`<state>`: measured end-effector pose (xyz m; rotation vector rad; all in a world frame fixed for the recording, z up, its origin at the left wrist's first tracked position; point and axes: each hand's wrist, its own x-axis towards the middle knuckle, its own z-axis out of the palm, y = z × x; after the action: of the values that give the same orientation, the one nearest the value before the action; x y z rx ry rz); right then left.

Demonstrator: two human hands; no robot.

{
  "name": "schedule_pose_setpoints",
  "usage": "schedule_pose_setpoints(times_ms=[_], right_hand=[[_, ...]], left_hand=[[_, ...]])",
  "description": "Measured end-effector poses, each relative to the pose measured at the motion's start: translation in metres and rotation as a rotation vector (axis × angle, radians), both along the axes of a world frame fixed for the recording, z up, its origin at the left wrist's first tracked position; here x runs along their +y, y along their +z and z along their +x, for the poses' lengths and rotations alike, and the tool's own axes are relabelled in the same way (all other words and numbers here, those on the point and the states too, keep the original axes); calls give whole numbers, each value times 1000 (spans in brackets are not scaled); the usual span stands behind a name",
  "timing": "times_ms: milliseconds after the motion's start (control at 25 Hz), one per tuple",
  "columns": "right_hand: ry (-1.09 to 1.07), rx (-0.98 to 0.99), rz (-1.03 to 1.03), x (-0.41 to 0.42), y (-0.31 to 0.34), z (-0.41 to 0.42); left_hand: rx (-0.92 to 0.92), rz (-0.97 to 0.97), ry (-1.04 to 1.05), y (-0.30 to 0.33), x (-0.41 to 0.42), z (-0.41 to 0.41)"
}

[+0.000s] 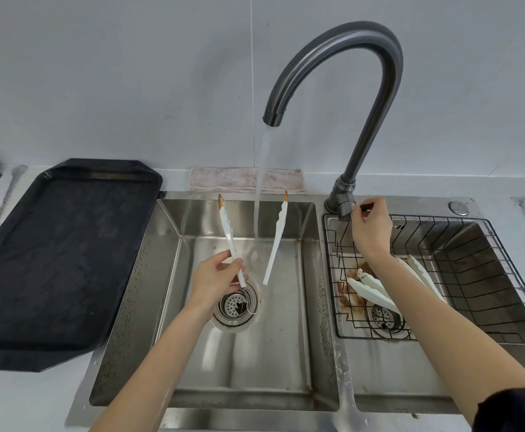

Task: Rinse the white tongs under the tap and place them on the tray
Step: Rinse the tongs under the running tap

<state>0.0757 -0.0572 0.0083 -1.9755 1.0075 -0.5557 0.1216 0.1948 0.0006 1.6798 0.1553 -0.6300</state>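
Observation:
My left hand [217,277] grips one arm of a pair of white tongs [276,244] over the left sink basin [148,275]. The tongs stand spread in a V, brown-stained tips pointing up and away. Water runs from the tap [342,51] in a stream that falls between the two arms. My right hand [371,230] is closed on the tap handle [365,207] at the tap's base. The black tray [58,254] lies on the counter left of the sink, with nothing on it.
More white tongs [371,289] lie in a black wire basket [488,275] in the right basin, with brown residue beneath them. A pinkish cloth [223,179] lies behind the sink against the wall. Both basins have round drain strainers.

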Motion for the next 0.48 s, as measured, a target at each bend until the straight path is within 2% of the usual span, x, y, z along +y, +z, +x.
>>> schedule_pose_setpoints(times_ms=[200, 320, 360, 400, 480], right_hand=[[-14, 37, 7, 3, 4, 0], [-40, -52, -246, 18, 10, 0], [-22, -120, -256, 26, 13, 3], [11, -177, -187, 35, 17, 6], [96, -169, 89, 54, 20, 17]], left_hand=[[-5, -1, -9, -1, 1, -1], [-10, -12, -11, -2, 2, -1], [-12, -10, -14, -3, 3, -1], [-11, -8, -18, -4, 5, 0], [-2, -19, -16, -5, 8, 1]])
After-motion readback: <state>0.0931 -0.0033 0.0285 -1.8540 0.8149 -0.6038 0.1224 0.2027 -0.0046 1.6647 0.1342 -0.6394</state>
